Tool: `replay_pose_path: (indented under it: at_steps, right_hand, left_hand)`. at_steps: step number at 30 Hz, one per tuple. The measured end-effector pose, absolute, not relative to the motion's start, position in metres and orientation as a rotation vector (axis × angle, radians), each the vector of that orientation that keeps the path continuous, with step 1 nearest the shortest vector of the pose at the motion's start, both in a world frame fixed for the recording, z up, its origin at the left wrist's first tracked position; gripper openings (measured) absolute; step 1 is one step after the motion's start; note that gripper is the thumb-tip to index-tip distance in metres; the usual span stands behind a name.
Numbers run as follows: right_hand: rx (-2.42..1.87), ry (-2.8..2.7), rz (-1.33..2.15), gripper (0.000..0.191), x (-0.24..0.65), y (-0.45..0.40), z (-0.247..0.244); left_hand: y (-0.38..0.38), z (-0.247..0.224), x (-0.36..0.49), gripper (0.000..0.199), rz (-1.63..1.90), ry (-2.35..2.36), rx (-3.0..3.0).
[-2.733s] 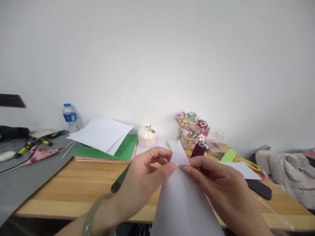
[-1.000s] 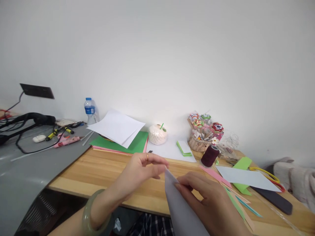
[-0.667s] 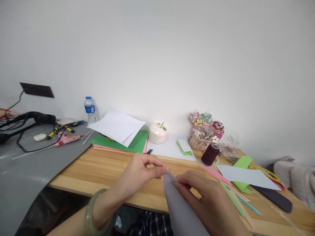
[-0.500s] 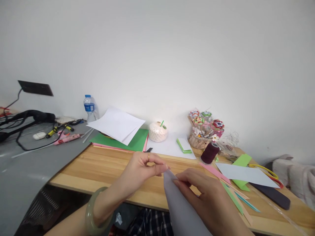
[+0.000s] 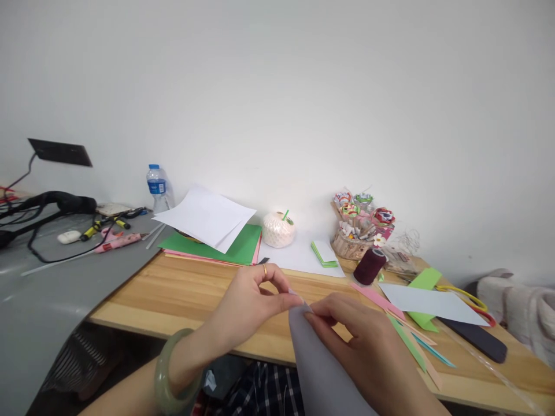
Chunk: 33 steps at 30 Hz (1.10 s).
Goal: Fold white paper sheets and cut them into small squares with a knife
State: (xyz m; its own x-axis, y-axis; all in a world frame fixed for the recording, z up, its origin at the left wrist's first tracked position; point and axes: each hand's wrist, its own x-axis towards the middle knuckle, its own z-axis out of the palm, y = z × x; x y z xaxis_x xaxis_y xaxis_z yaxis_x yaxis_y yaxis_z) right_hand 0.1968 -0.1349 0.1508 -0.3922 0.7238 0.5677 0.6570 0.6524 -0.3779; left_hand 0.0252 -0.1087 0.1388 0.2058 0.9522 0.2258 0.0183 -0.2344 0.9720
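A sheet of grey-looking paper (image 5: 318, 370) hangs between my hands, its narrow top corner pointing up and its lower part running out of the bottom of the view. My left hand (image 5: 264, 297), with a ring and a green bangle on the wrist, pinches the tip of that corner between thumb and forefinger. Just to the right, my right hand (image 5: 355, 335) grips the paper's edge between thumb and fingers. The fingertips of both hands almost meet at the corner. Whether the paper is folded there cannot be made out.
Behind lie white sheets (image 5: 208, 216) on green paper (image 5: 243, 245), a white woven ball-shaped piece (image 5: 278, 230) and a basket of paper flowers (image 5: 351, 245). At right are a maroon thread spool (image 5: 369, 267), coloured strips (image 5: 407, 341) and a dark phone-like slab (image 5: 477, 341). A glue gun (image 5: 119, 242) rests left.
My left thumb and forefinger have shifted slightly right along the paper's corner, closer to my right hand. The camera view has moved a little.
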Motion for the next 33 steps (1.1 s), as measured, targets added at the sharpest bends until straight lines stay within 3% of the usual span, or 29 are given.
replay_pose_path:
  at_steps: [33]
  right_hand:
    - [-1.146,-2.214,0.318,0.017,0.1997,-0.1387,0.1464]
  left_hand:
    - [-0.1018,0.1446,0.0174,0.019,1.149,0.781,1.266]
